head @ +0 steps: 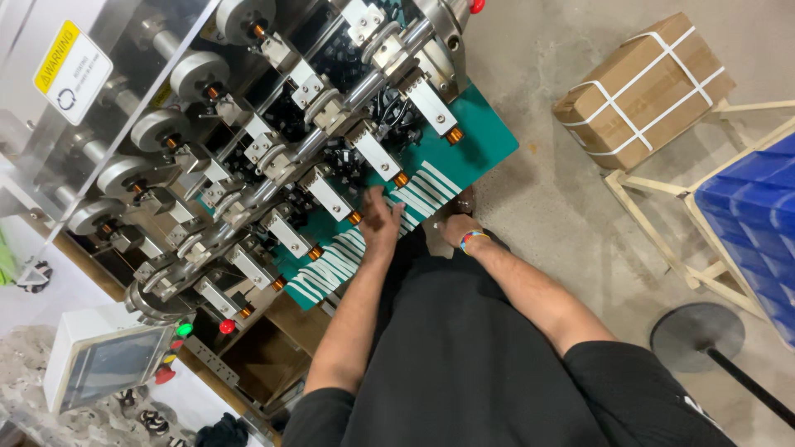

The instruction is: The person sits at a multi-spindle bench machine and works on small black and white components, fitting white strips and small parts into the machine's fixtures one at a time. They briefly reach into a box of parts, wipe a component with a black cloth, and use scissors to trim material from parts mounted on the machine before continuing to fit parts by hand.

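Head view, looking down the wearer's torso: the left hand [379,222] is extended with fingers spread loosely open, nothing grasped, its fingertips laid on or just above the green-and-white striped fabric [364,248] that is drawn over the green form plate [484,132] of the machine. The right hand [454,228] is lowered beside the plate's near edge, a coloured wristband [472,240] worn at the wrist; whether anything is pinched in it cannot be told, since its fingers are turned away and partly hidden. Just beyond the left fingertips a row of white clamp blocks with orange tips [354,217] is carried on steel shafts [364,83], and further out grey round discs [199,74] are ranged along the machine's frame. A control box with a screen [103,360], with red and green buttons [207,327] above it, is set at the lower left. On the concrete floor [546,199] to the right, a strapped cardboard box [646,87] is rested on a wooden frame beside a blue crate [749,207].

Risk, as judged: the open left hand is placed very near the clamp blocks, so fingers could be nipped if the shafts were set turning. Loose fabric could also be snagged on an orange tip and pulled askew.
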Motion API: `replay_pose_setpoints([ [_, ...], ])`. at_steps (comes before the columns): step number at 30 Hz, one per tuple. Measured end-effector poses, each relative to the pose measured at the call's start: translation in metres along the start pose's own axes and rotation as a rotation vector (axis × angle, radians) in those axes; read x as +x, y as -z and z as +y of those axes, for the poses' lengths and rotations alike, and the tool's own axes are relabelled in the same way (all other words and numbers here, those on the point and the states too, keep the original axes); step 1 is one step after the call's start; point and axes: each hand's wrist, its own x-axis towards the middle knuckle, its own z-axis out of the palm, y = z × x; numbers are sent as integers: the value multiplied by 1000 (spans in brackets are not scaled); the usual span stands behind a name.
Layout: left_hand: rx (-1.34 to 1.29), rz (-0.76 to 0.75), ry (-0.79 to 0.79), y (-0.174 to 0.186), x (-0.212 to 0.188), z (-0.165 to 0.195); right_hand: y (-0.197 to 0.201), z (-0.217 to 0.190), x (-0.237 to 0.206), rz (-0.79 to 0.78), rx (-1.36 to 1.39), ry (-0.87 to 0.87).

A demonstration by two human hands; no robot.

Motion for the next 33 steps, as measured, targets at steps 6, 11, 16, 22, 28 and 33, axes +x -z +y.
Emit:
replay_pose_setpoints([
  [6,-296,-572,302,-15,-37,-13,-13,11,-39,39,221,572],
  [11,-155,-228,78,-22,-26,-13,-7,10,-43,-30,450,428],
  [16,32,-43,-3,-12,16,-14,-2,7,-37,-110,674,112],
  [22,-53,74,-116,-4,19,-9,1,-13,-3,-12,415,103],
  [28,-25,-139,-1,13,-30,-34,0,-1,-8,-22,-60,77],
  [33,-103,-142,78,19,-121,-91,14,45,-42,162,-184,294],
])
